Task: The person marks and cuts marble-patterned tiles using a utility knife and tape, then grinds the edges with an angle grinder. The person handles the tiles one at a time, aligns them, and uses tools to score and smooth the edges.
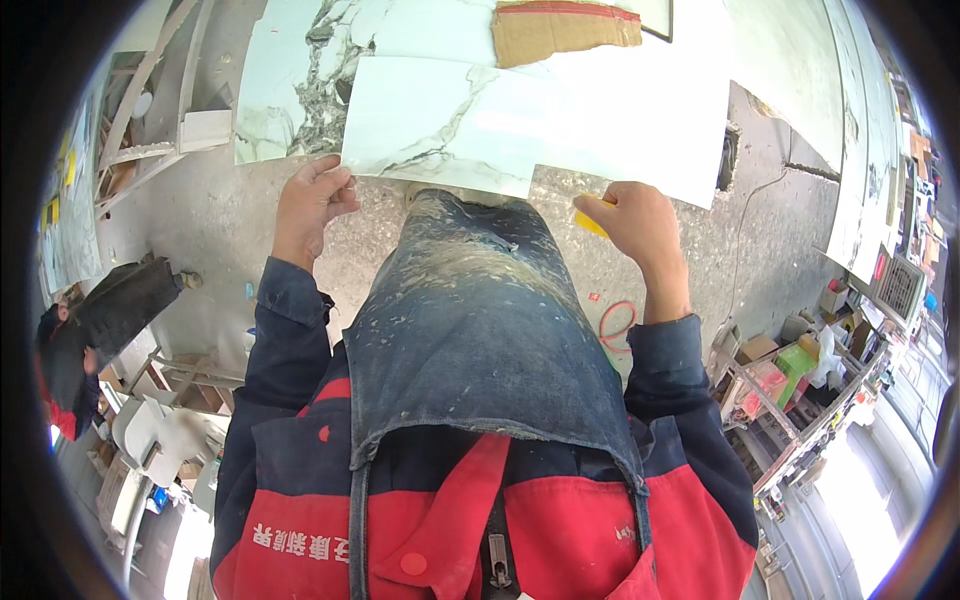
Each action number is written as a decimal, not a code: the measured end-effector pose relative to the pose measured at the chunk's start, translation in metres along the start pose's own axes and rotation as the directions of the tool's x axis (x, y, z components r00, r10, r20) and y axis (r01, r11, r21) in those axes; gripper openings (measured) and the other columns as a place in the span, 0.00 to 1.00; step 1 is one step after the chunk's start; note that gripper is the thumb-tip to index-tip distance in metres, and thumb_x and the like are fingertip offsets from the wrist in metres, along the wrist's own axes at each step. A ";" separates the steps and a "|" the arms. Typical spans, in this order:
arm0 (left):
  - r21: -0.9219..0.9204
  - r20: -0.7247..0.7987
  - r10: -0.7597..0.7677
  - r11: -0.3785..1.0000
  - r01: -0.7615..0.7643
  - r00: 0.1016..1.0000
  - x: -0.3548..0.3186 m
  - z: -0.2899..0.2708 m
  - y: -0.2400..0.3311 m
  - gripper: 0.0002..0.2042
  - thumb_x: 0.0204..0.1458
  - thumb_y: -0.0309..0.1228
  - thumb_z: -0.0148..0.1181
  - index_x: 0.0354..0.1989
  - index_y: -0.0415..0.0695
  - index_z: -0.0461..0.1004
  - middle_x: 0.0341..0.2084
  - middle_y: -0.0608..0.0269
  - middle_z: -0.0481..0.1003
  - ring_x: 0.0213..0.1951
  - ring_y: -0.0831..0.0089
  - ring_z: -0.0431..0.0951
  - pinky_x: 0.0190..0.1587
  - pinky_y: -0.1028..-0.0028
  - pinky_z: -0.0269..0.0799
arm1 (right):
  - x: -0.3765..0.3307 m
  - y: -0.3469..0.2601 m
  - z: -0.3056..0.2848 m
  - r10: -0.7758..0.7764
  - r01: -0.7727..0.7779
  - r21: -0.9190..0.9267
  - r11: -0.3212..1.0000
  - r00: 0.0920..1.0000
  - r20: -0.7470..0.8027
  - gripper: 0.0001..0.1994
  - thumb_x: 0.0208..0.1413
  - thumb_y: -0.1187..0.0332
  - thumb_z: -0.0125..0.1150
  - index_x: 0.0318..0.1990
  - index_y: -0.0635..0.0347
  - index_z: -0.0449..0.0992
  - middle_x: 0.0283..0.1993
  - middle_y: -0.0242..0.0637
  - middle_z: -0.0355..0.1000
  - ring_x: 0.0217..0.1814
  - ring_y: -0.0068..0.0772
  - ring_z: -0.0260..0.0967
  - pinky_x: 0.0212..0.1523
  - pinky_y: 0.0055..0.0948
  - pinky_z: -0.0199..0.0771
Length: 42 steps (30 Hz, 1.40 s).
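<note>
A smaller white marble-look panel (420, 125) with grey veins lies on a larger marble-look slab (270, 90) in front of me. At the small panel's near left corner is my left hand (318, 208). Its fingers are bent but apart, the index finger by the corner, with nothing plainly held. My right hand (640, 222) is closed on a small yellow object (592, 222), mostly hidden by the fingers, so its kind is unclear. This hand is just off the slab's near edge, right of the small panel.
A torn cardboard piece (565, 35) lies on the slab. More slabs (845, 120) stand to the right. A cluttered shelf rack (800, 400) is at lower right, a metal frame (150, 130) at left. Another person (110, 310) is at far left. A red hose loop (617, 328) lies on the floor.
</note>
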<state>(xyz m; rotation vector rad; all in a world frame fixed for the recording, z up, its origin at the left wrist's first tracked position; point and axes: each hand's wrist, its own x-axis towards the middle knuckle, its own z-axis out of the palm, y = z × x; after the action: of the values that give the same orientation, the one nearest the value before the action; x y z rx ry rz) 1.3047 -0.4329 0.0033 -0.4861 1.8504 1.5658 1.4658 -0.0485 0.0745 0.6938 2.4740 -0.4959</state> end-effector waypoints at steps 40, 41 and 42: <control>0.621 0.732 0.526 -0.253 -0.742 0.433 -0.078 0.145 -0.023 0.33 0.59 0.41 0.63 0.71 0.38 0.65 0.74 0.49 0.59 0.76 0.52 0.53 0.75 0.44 0.47 | 0.011 0.012 0.014 -0.050 0.050 0.034 0.998 0.999 -0.005 0.29 0.53 0.42 0.67 0.29 0.67 0.85 0.23 0.50 0.77 0.26 0.47 0.76 0.32 0.42 0.75; 0.625 0.744 0.495 -0.280 -0.729 0.448 -0.076 0.157 -0.027 0.34 0.59 0.41 0.63 0.72 0.38 0.63 0.75 0.49 0.57 0.78 0.52 0.51 0.76 0.44 0.45 | 0.012 0.014 0.016 -0.062 0.062 0.043 0.997 0.998 -0.008 0.29 0.53 0.42 0.67 0.29 0.67 0.85 0.23 0.50 0.77 0.26 0.47 0.76 0.32 0.42 0.75; 0.628 0.754 0.464 -0.306 -0.715 0.464 -0.075 0.165 -0.029 0.35 0.59 0.41 0.63 0.73 0.37 0.62 0.76 0.50 0.55 0.79 0.53 0.48 0.77 0.44 0.43 | 0.012 0.015 0.016 -0.074 0.075 0.051 0.996 0.997 -0.010 0.29 0.53 0.42 0.67 0.29 0.67 0.85 0.23 0.50 0.77 0.26 0.47 0.76 0.32 0.42 0.75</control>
<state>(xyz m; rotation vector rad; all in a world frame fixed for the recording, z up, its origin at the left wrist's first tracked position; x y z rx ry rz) 1.4172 -0.2897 0.0226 1.5526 2.5444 0.2653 1.4712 -0.0395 0.0515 0.6269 2.5098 -0.5882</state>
